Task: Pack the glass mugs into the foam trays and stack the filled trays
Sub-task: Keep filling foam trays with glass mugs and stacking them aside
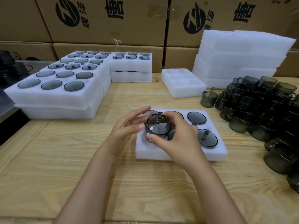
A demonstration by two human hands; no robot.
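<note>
Over the near-left pocket of the white six-pocket foam tray (148,152), the smoky grey cylindrical glass mug (157,128) hangs just above the foam, and that is the relation I'm watching. Its round end faces up toward me, so its long axis runs almost straight down into the empty pocket beneath it. Its dark handle sits on the far edge.

The right hand (179,138) has hold of it, thumb on the near wall and fingers curled round the far side. The left hand (127,128) is nearly flat, its straight fingers only touching the mug's left wall to steady it. The other five pockets look filled, though the hands hide part of two.

I'd judge the foam soft and forgiving and the glass slick and thin-walled. The pale wooden table (80,159) shows plain grain. To the right, a heap of loose grey mugs (258,110) waits.
</note>
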